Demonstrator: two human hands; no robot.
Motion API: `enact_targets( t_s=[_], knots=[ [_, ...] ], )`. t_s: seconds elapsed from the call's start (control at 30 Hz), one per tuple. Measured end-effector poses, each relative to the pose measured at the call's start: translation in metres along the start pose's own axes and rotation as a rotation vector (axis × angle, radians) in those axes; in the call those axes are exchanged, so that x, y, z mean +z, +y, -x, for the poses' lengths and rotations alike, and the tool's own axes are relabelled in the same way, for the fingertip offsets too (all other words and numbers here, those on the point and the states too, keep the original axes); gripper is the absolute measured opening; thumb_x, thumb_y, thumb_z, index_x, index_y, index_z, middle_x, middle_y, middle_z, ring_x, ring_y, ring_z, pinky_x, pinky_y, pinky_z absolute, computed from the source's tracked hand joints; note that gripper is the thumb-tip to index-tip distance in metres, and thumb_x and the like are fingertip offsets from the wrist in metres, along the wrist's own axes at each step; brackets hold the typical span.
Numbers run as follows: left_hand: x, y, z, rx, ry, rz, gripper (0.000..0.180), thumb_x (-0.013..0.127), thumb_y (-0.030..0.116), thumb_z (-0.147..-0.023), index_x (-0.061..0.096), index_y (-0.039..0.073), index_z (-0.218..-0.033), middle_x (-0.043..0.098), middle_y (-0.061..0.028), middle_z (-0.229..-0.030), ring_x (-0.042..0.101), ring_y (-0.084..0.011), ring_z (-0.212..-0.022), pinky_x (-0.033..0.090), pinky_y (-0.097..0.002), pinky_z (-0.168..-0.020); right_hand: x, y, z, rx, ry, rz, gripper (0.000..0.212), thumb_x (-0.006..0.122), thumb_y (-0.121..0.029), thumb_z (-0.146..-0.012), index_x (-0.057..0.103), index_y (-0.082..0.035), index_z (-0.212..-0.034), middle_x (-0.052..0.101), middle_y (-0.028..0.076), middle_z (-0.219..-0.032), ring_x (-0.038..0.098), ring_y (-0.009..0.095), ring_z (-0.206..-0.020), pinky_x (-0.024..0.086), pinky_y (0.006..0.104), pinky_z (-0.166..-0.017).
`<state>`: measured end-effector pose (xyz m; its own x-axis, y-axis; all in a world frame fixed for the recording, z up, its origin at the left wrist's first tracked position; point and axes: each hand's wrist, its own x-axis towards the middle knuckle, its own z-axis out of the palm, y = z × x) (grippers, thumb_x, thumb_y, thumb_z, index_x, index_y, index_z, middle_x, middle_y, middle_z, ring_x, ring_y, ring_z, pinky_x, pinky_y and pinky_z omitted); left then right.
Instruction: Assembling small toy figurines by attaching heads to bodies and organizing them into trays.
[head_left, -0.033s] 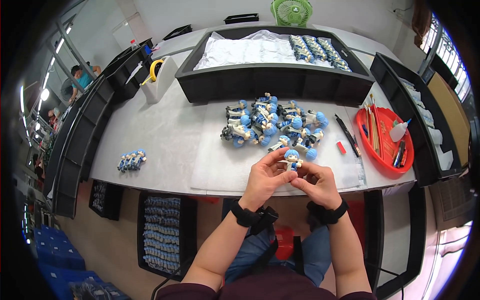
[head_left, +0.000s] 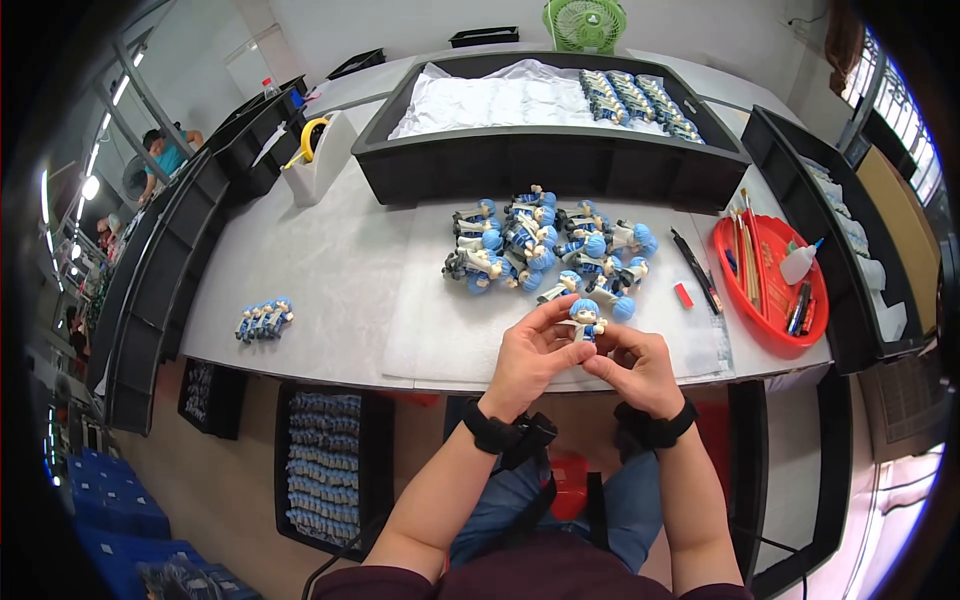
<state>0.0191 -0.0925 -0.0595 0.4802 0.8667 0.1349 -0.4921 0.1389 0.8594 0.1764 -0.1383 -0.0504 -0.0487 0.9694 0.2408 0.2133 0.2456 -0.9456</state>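
I am holding one small blue-haired figurine (head_left: 584, 319) up between both hands, just above the near edge of the white mat (head_left: 440, 330), so it is sitting close under my eyes where I can be turning it freely. My left hand (head_left: 528, 358) is pinching it from the left side with thumb and fingertips closed on its body, while my right hand (head_left: 632, 366) is cupping in from the right, fingertips pressing at its lower part; both grips are clenched on the same figurine, one steadying, the other seemingly working at it. The pile of matching figurines (head_left: 545, 243) is lying just beyond my hands on the mat, within easy reach. The red tray (head_left: 770, 308) with brushes and a small glue bottle (head_left: 798, 264) is sitting to my right, near the working hand. A small row of figurines (head_left: 262, 319) is lying well apart on the left of the grey table (head_left: 300, 260), kept separate from the pile. The big black bin (head_left: 540, 160) behind is holding neat rows of more figurines on white sheeting
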Motion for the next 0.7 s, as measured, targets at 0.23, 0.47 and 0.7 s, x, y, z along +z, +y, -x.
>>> enact_targets(
  t_s=[0.23, 0.47, 0.7],
  knots=[
    [0.002, -0.005, 0.0, 0.03, 0.002, -0.023, 0.046, 0.064, 0.003, -0.079, 0.044, -0.004, -0.12, 0.055, -0.0098, -0.105, 0.056, -0.0136, -0.09, 0.048, -0.0268, -0.08, 0.001, 0.0, 0.0, 0.002, 0.028, -0.029, 0.033, 0.073, -0.011, -0.069, 0.061, 0.0, -0.098, 0.053, -0.004, -0.067, 0.04, 0.0, -0.054, 0.031, 0.0169, -0.046],
    [-0.002, -0.006, 0.001, 0.006, 0.121, -0.141, 0.032, 0.063, 0.013, -0.083, 0.053, -0.002, -0.109, 0.06, -0.0023, -0.09, 0.053, -0.0059, -0.078, 0.045, -0.0196, -0.068, 0.004, 0.006, -0.004, -0.114, 0.117, 0.086, 0.037, 0.075, -0.005, -0.061, 0.061, -0.004, -0.096, 0.043, -0.003, -0.067, 0.04, 0.004, -0.055, 0.033, 0.0175, -0.048],
    [-0.002, -0.005, 0.003, -0.024, 0.033, 0.001, 0.031, 0.053, 0.011, -0.088, 0.05, -0.002, -0.117, 0.058, -0.0051, -0.102, 0.054, -0.0087, -0.088, 0.044, -0.0225, -0.078, -0.002, -0.004, 0.0, 0.142, 0.073, -0.278, 0.024, 0.061, -0.016, -0.081, 0.06, -0.003, -0.102, 0.054, -0.001, -0.074, 0.048, 0.005, -0.062, 0.039, 0.0189, -0.054]
  ],
)
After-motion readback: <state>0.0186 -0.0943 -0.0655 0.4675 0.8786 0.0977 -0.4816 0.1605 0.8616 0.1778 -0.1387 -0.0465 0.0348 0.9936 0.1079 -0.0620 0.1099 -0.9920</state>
